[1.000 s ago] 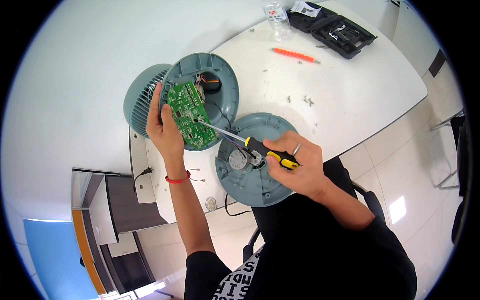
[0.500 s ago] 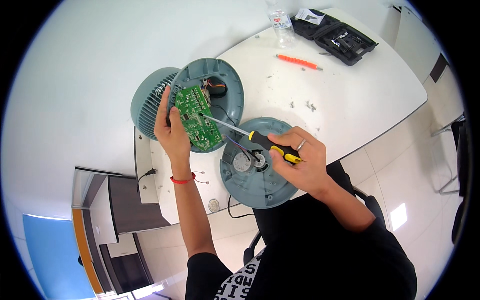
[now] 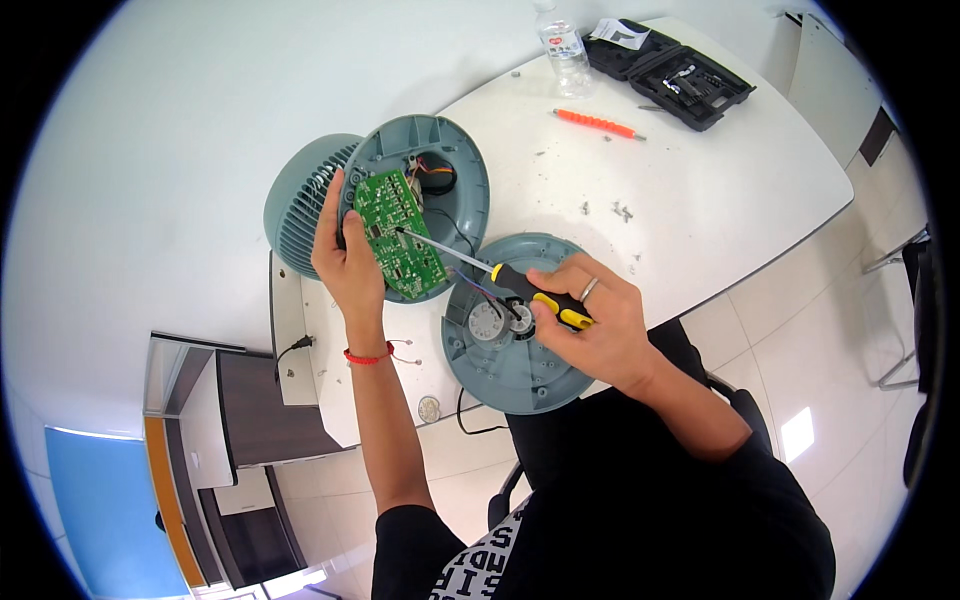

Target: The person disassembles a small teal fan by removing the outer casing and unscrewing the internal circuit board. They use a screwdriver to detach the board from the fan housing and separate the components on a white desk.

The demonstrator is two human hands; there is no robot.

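Holds housing (image 3: 471, 185) at left rim with left hand (image 3: 345, 265) half closed; grips screwdriver (image 3: 511, 281) in closed right hand (image 3: 603, 328), with tip apparently on circuit board (image 3: 398, 252) within housing, far-left of round base (image 3: 540, 376). Best to brace rim, seat tip squarely, press gently.

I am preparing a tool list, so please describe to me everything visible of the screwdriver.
The screwdriver has a thick black handle with yellow parts, plastic or rubber by its look, and a long, slim, silvery metal-looking shank. The right hand grips the handle. The screwdriver slants toward upper left, its dark tip at the green circuit board; whether they touch is unclear.
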